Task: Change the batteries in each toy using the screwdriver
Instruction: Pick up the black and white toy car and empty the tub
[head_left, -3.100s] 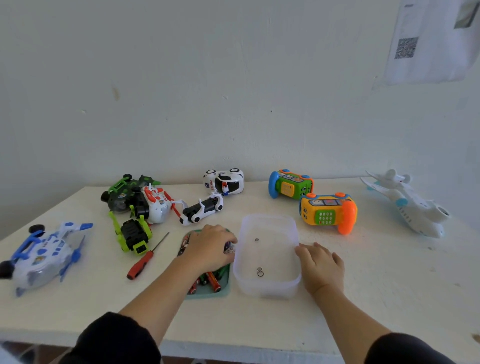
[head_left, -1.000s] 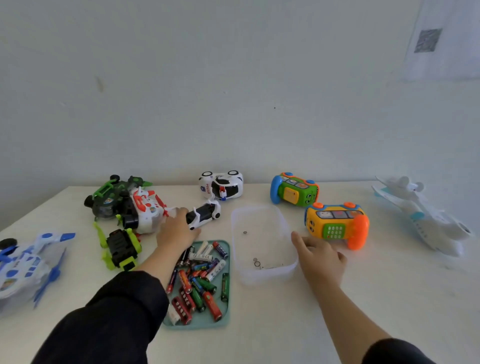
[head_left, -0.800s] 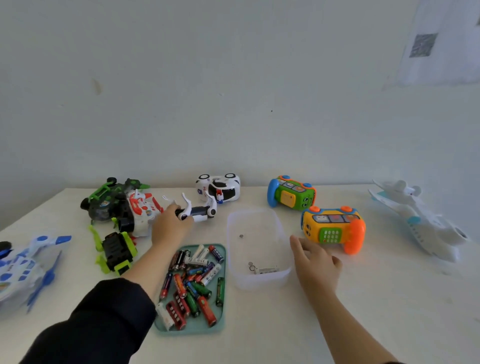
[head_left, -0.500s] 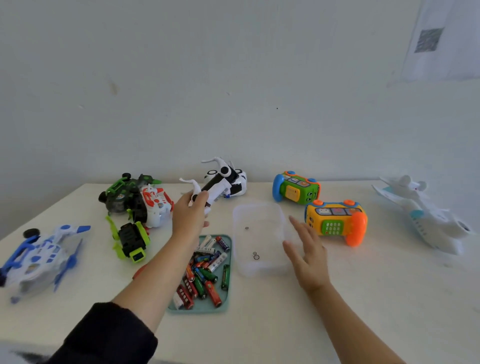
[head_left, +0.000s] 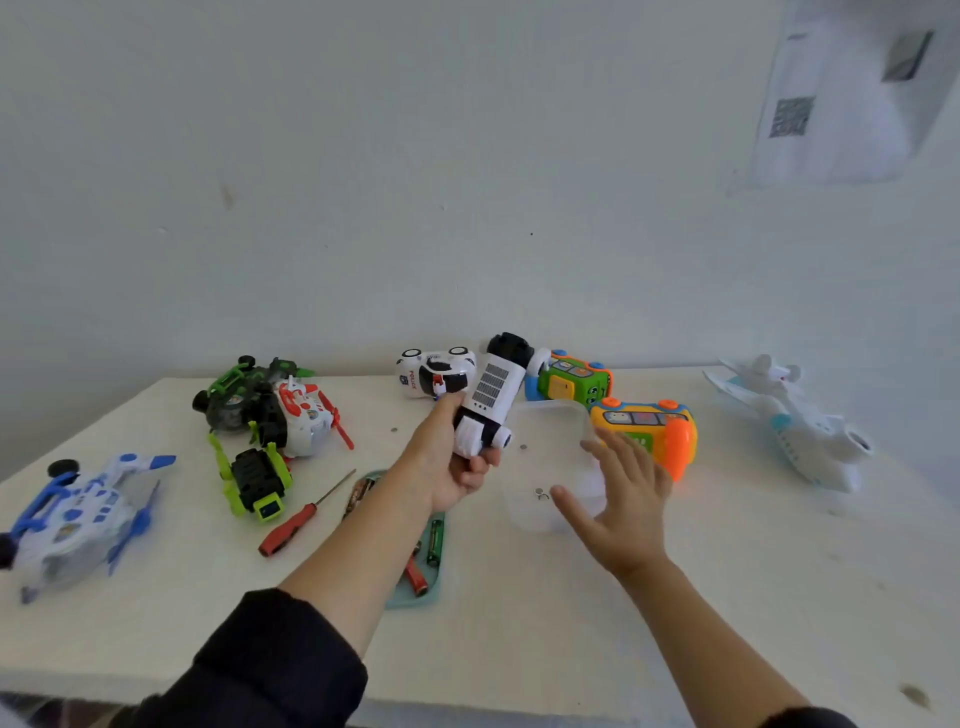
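Left hand (head_left: 452, 467) grips the white-and-black ribbed plastic toy car (head_left: 491, 397) by its lower end, raised above the clear plastic tub (head_left: 550, 415); 0.5 s earlier it was lower and left of the tub, so this toy is probably next to be opened. Right hand (head_left: 621, 499), fingers spread and holding nothing, hovers over the tub, which contains 2 small metal rings. The red-handled, thin-shafted steel screwdriver (head_left: 304, 517) lies left of the tub, beyond the teal tray of batteries (head_left: 434, 569).
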